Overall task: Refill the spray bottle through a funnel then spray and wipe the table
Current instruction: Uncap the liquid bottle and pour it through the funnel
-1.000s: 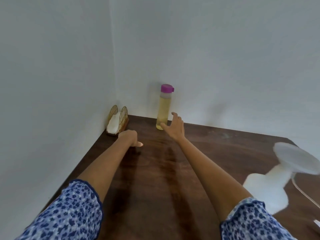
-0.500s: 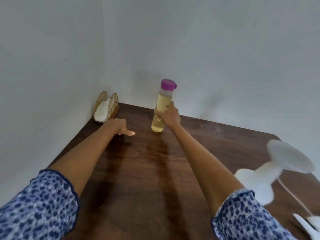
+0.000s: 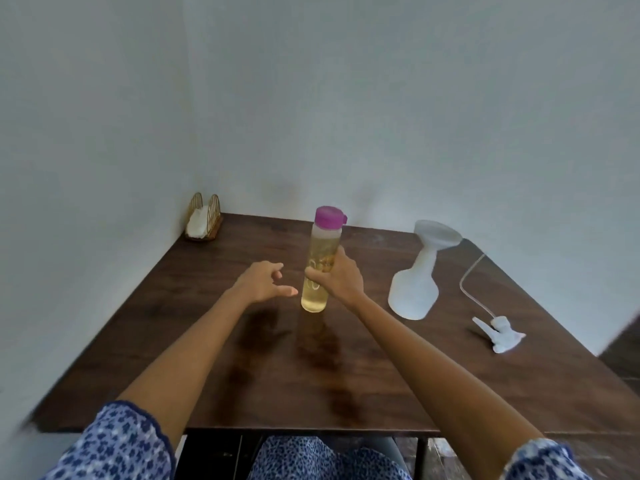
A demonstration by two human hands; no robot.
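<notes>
The right hand (image 3: 341,282) is wrapped round the lower middle of a tall clear bottle of yellow liquid with a purple cap (image 3: 320,261), fingers curled about it, and holds it upright with its base at or just above the dark brown wooden table (image 3: 214,358); I cannot tell whether it touches. The left hand (image 3: 265,285) hovers just beside the bottle's lower part, fingers loosely spread, holding nothing.

Half a second ago the bottle was further back, close to the wall and tilted in that same grip; now it stands nearer the person, out over the middle of the table. The left hand, which had been pointing out over the wood, has drawn in towards the bottle.

To the right, well apart from the hands, stands the white plastic spray bottle (image 3: 414,289) with a white funnel (image 3: 437,234) seated in its neck. Its white trigger spray head (image 3: 502,334) lies on the table beyond it, the thin dip tube (image 3: 468,282) curving back from it. In the far left corner against the wall sits a small gold wire holder with white napkins (image 3: 202,220).
</notes>
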